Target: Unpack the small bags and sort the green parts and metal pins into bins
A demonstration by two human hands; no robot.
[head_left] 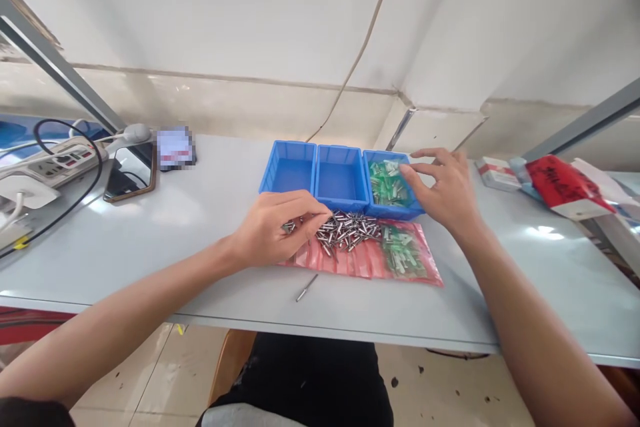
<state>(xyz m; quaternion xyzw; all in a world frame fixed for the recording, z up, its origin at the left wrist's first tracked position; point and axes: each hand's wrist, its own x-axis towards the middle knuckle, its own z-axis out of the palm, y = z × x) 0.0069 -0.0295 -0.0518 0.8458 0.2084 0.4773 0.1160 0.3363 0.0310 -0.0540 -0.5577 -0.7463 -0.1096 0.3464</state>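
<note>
My left hand is closed in a pinch over the left end of a pile of silvery blind rivets; what its fingertips hold, if anything, is too small to make out. The pile lies on red plastic bags. My right hand hovers at the right edge of the right blue bin, fingers apart, with nothing visible between them. Green-tinted clear packets lie inside that bin. More greenish packets rest at the right end of the red bags. One loose rivet lies nearer the table's front edge.
The left blue bin and the middle blue bin stand in line with the right one. On the left are a phone, a power strip and cables. A small white box and a red packet sit right.
</note>
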